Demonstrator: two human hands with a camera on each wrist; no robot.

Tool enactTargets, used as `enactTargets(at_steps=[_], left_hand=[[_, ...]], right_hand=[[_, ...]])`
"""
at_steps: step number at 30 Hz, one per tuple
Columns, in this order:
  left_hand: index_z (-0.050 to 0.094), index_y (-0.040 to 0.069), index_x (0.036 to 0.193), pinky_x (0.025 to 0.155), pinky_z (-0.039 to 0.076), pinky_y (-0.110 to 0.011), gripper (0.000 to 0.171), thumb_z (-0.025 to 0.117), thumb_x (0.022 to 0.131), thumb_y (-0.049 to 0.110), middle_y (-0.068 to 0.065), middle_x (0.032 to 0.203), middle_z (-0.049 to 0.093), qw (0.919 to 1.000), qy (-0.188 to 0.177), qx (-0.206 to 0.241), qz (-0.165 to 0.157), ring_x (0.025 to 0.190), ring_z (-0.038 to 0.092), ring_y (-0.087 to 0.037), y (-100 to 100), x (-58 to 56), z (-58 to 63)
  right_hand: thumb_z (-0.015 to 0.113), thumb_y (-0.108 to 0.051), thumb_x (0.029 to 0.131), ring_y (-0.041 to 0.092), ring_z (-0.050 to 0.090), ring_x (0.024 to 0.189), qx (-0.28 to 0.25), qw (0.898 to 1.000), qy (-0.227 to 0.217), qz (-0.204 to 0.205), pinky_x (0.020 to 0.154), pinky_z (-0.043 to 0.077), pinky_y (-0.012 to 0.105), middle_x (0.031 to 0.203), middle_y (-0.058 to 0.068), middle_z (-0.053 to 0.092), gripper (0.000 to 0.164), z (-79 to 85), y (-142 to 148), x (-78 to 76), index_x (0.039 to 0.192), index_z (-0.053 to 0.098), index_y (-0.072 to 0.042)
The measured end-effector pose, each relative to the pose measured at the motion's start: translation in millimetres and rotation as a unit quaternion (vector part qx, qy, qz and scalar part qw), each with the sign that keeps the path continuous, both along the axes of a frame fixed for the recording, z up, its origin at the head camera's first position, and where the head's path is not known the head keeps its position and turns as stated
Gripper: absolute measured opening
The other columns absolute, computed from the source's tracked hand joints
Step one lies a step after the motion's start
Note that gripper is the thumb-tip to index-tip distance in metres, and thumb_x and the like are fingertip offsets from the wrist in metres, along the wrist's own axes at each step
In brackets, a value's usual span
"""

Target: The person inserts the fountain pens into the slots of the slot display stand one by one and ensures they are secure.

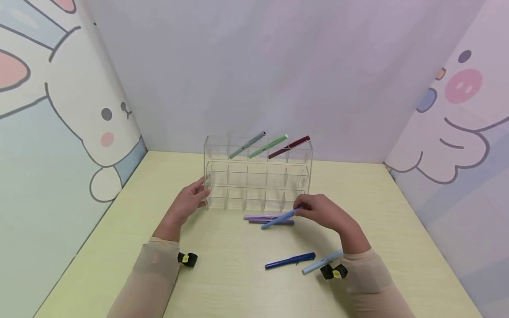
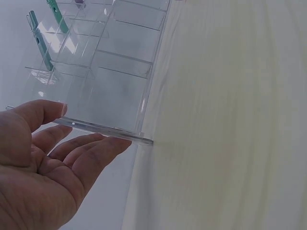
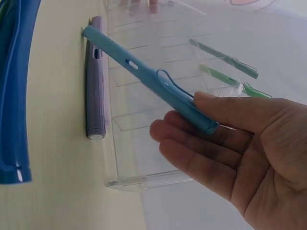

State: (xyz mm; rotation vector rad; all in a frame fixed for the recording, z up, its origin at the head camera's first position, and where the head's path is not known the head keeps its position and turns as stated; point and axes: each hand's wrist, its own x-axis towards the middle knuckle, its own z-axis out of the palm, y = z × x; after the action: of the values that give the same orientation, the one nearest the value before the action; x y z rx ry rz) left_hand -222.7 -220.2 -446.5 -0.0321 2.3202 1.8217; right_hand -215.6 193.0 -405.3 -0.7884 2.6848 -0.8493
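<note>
- left hand (image 1: 188, 201): thumb and fingers pinch left side of clear rack (image 1: 258, 205)
- clear rack upright on tabletop (image 1: 222, 274), grey pen (image 1: 247, 145), green pen (image 1: 268, 146), dark red pen (image 1: 289, 147) tilted in top row
- lilac pen (image 1: 254, 217), purple pen (image 1: 259, 221) just in front
- blue pen (image 1: 280, 219) slants over them, cap end pinched in right hand (image 1: 320, 210) fingers
- dark blue pen (image 1: 290, 260), pale blue pen (image 1: 323, 262) nearer

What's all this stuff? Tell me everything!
table: 1, pale yellow, underneath
rack: 1, clear, on table
top pens: 3, grey, green, dark red, rack's top row
purple pens: 2, light and dark, before rack
loose pens: 2, dark and light blue, on table
held pen: 1, blue, in right hand
wall: 1, pale purple, back
drawn rabbit: 1, mostly white, left
drawn pig: 1, mostly white, right
gadgets: 2, black, at wrists
sleeves: 2, beige, arms
left hand: 1, bare, gripping rack
right hand: 1, bare, pinching held pen
</note>
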Motion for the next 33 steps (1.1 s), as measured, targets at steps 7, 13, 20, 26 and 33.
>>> enactTargets(at_steps=[7,13,20,26,33], left_hand=[[0.025,0.026,0.157,0.105,0.045,-0.053,0.06,0.051,0.103,0.023,-0.014,0.152,0.043,1.0,0.004,-0.002,-0.002,0.136,0.046,-0.032,-1.3,0.9,-0.6],[0.025,0.026,0.157,0.105,0.045,-0.052,0.059,0.05,0.104,0.022,-0.014,0.152,0.043,1.0,0.001,-0.005,-0.003,0.137,0.045,-0.031,-1.6,0.4,-0.7],[0.026,0.028,0.156,0.105,0.045,-0.053,0.059,0.051,0.103,0.024,-0.015,0.151,0.044,1.0,0.003,-0.005,-0.001,0.136,0.046,-0.033,-1.8,-0.6,-0.9],[0.026,0.031,0.156,0.105,0.044,-0.053,0.059,0.051,0.103,0.024,-0.014,0.151,0.044,1.0,0.0,0.0,-0.001,0.136,0.046,-0.033,-2.1,-0.9,-1.5],[0.026,0.028,0.156,0.105,0.045,-0.053,0.059,0.051,0.103,0.024,-0.016,0.15,0.045,1.0,0.002,0.0,-0.003,0.135,0.046,-0.034,-2.1,-0.5,-1.7]], right_hand=[[0.067,-0.029,0.094,0.015,0.061,0.077,-0.058,0.998,0.003,-0.015,0.067,0.051,0.029,0.086,-0.004,0.069,0.008,2.2,2.1,1.3,0.1,0.067,-0.024],[0.066,-0.033,0.095,0.017,0.063,0.076,-0.124,0.991,0.003,-0.051,0.065,0.05,0.029,0.084,-0.007,0.07,0.012,4.6,4.0,-0.1,0.104,0.068,-0.025],[0.067,-0.032,0.094,0.014,0.072,0.088,-0.217,0.973,0.009,-0.074,0.081,0.058,0.025,0.096,0.002,0.073,0.021,14.9,-3.6,-8.4,0.107,0.069,-0.016],[0.064,-0.031,0.096,0.019,0.072,0.089,-0.262,0.96,0.051,-0.089,0.082,0.058,0.026,0.098,0.007,0.072,0.025,34.7,-15.1,-21.3,0.11,0.068,-0.011],[0.063,-0.032,0.096,0.018,0.072,0.09,-0.287,0.949,0.088,-0.095,0.082,0.059,0.027,0.096,0.009,0.071,0.027,53.3,-34.3,-39.2,0.112,0.068,-0.01]])
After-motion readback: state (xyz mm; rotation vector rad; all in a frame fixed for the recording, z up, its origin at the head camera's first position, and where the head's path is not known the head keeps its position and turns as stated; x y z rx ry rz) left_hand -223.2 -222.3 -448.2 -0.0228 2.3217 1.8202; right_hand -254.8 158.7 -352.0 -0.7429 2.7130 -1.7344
